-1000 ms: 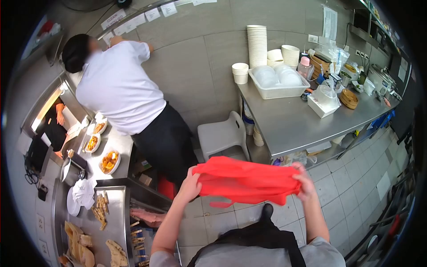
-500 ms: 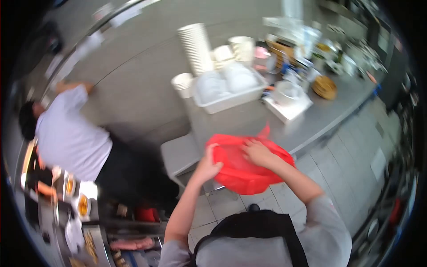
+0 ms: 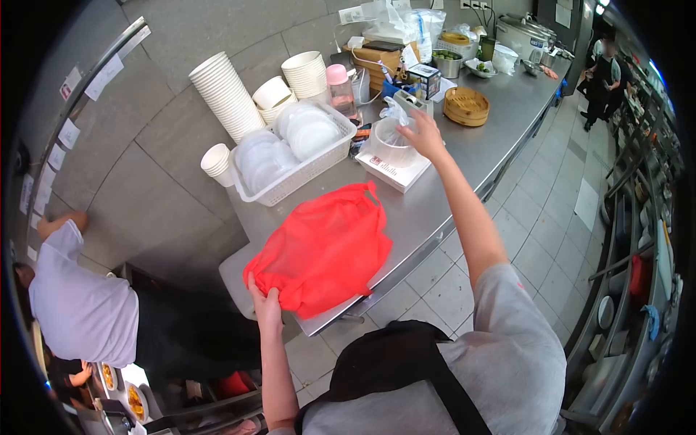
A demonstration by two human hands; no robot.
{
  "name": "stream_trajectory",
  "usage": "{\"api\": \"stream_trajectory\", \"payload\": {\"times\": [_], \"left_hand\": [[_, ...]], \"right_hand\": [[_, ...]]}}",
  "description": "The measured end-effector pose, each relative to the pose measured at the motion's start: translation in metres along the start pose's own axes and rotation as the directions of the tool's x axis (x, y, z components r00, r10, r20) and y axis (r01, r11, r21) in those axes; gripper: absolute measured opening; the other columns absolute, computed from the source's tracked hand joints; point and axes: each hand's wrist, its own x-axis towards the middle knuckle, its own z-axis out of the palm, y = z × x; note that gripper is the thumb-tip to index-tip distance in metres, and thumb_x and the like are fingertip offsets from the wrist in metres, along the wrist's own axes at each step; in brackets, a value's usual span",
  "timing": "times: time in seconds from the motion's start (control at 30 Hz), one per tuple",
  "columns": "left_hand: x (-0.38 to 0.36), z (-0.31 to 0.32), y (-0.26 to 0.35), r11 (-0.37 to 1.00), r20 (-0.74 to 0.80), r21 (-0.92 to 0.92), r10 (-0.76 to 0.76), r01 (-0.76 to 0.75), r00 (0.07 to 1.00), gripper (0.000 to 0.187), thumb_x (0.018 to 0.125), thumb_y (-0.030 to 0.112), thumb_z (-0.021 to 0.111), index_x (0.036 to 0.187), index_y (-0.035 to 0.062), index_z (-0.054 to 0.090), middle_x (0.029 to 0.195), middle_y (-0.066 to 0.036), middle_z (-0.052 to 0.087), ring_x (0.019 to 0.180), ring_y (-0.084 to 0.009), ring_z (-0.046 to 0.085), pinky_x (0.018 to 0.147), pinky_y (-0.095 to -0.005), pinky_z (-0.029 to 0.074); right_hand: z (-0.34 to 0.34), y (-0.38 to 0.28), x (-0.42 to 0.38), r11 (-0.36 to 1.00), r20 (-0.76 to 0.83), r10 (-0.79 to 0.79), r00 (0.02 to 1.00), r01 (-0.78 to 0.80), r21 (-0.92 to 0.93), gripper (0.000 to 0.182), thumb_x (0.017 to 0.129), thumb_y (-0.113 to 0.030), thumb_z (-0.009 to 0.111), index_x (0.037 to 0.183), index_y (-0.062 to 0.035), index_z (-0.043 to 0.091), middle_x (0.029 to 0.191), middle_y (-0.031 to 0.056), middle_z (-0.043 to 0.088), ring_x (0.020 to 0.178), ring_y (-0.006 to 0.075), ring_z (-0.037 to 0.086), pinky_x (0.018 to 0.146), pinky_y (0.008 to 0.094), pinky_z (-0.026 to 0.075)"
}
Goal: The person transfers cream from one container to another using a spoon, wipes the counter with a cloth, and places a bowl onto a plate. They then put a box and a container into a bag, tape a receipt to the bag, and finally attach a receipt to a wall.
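Observation:
A red bag [image 3: 322, 246] of thin fabric lies loosely spread over the front edge of the steel table. My left hand [image 3: 265, 303] is closed on its near left edge, with the thumb on top. Farther back, a round white tub [image 3: 392, 143] in a clear plastic bag [image 3: 394, 110] rests on a flat white box [image 3: 397, 172]. My right hand [image 3: 422, 134] is at the right side of this tub, its fingers bent and partly apart at the plastic. Whether they touch it is hard to see.
A white basket [image 3: 297, 181] of clear lids and stacks of paper cups [image 3: 226, 98] stand against the wall. To the right sits a bamboo steamer [image 3: 466, 106]. A co-worker [image 3: 87, 290] leans in on the left; a shelf rack [image 3: 616, 290] lines the right aisle.
My right hand has left the red bag and reached forward to the white tub. The bag now lies spread farther left on the table, with my left hand still on it.

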Motion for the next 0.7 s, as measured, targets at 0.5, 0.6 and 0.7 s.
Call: {"api": "stream_trajectory", "payload": {"times": [0.5, 0.6, 0.7], "left_hand": [[-0.027, -0.019, -0.008, 1.000, -0.052, 0.023, -0.017, 0.018, 0.998, 0.055, 0.073, -0.003, 0.045, 0.124, 0.0043, 0.029, 0.124, -0.014, 0.033, 0.109, -0.0201, 0.038, 0.090, -0.0294, 0.034], [-0.031, -0.012, 0.000, 0.999, -0.029, 0.049, 0.003, -0.001, 1.000, 0.055, 0.073, -0.002, 0.047, 0.124, 0.0041, 0.030, 0.124, -0.014, 0.033, 0.110, -0.0200, 0.038, 0.091, -0.0295, 0.033], [-0.030, -0.006, 0.009, 1.000, -0.019, 0.008, -0.009, 0.009, 1.000, 0.054, 0.073, -0.002, 0.046, 0.124, 0.0044, 0.030, 0.124, -0.014, 0.033, 0.111, -0.0205, 0.037, 0.091, -0.0296, 0.033]], "right_hand": [[-0.067, 0.100, 0.056, 0.838, -0.310, 0.197, 0.930, -0.323, -0.439, 0.026, 0.080, -0.033, 0.048, 0.083, -0.0086, 0.056, 0.088, 0.0091, 0.056, 0.084, 0.0310, 0.052, 0.071, 0.0455, 0.040], [-0.061, 0.135, 0.029, 0.794, -0.260, 0.383, 0.886, -0.460, -0.397, 0.026, 0.078, -0.035, 0.050, 0.087, -0.0119, 0.057, 0.093, 0.0078, 0.056, 0.087, 0.0302, 0.052, 0.073, 0.0478, 0.039], [-0.053, 0.142, -0.008, 0.739, -0.022, 0.598, 0.802, -0.561, -0.374, 0.038, 0.078, -0.038, 0.050, 0.100, -0.0078, 0.054, 0.105, 0.0147, 0.051, 0.096, 0.0342, 0.048, 0.078, 0.0440, 0.039]]}}
